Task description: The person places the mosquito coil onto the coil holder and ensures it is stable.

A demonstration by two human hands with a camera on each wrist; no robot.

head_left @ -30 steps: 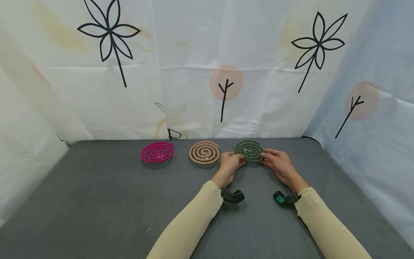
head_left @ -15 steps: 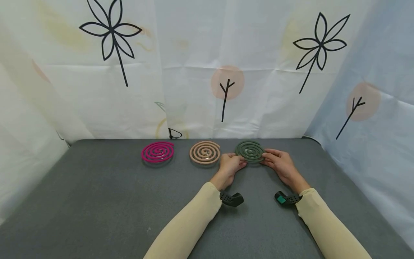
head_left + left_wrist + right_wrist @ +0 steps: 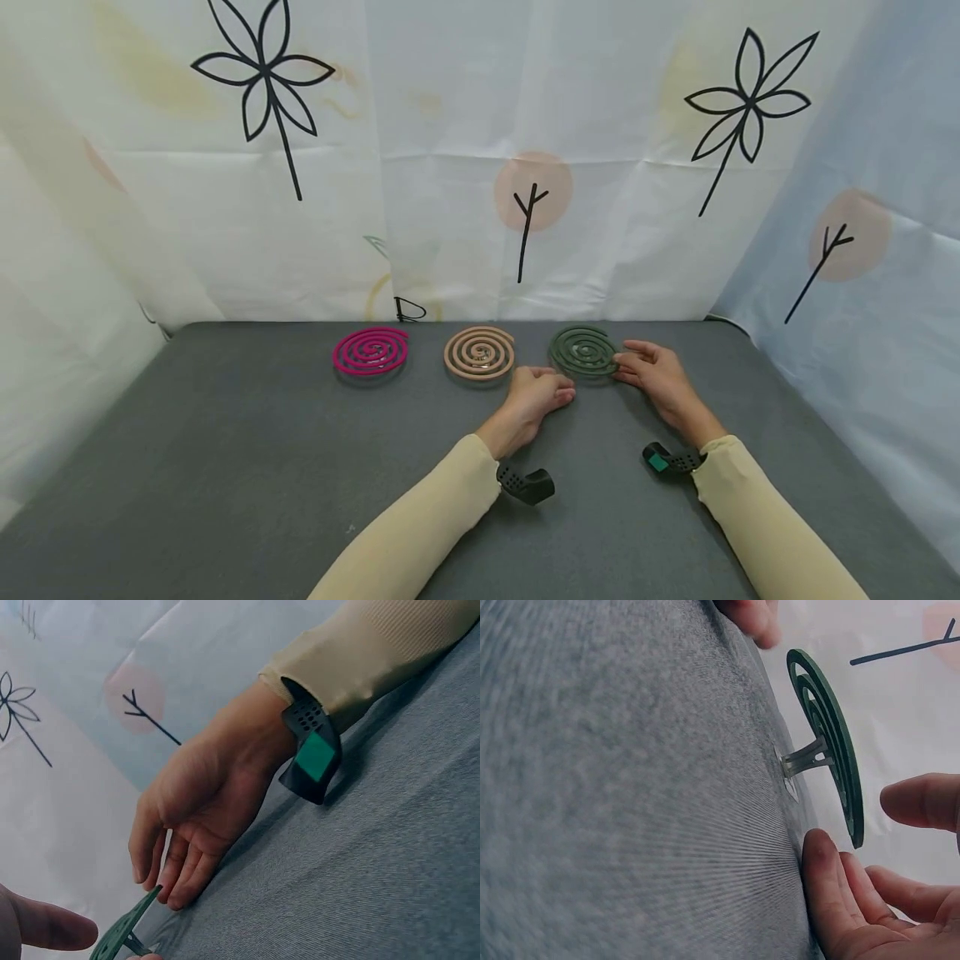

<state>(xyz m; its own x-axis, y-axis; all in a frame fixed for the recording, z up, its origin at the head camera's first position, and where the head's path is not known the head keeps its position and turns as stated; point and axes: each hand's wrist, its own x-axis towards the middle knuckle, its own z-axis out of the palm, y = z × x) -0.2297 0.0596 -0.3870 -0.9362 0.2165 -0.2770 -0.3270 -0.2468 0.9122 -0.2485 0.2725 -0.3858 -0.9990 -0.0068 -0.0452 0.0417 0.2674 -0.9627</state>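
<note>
A green mosquito coil [image 3: 583, 351] sits raised above the grey table on a small metal stand [image 3: 807, 757]. The thumb and fingers of my right hand [image 3: 660, 379] are spread about its right edge; in the right wrist view a gap shows between thumb and coil. My left hand [image 3: 531, 404] is just below and left of the green coil, apart from it, fingers loosely bent and holding nothing. Left of the hands are a tan mosquito coil [image 3: 478, 353] and a magenta one, the magenta coil [image 3: 371, 351] being farthest left.
All three coils line up near the back edge of the grey table [image 3: 247, 467]. Behind them hangs a white printed curtain [image 3: 442, 225], which continues along both sides. Each wrist wears a dark band, such as the left wristband [image 3: 527, 485].
My left hand has let go of the green coil and drawn back toward me. The right hand's grip has loosened, its fingers shifting slightly outward. The coils stay in place.
</note>
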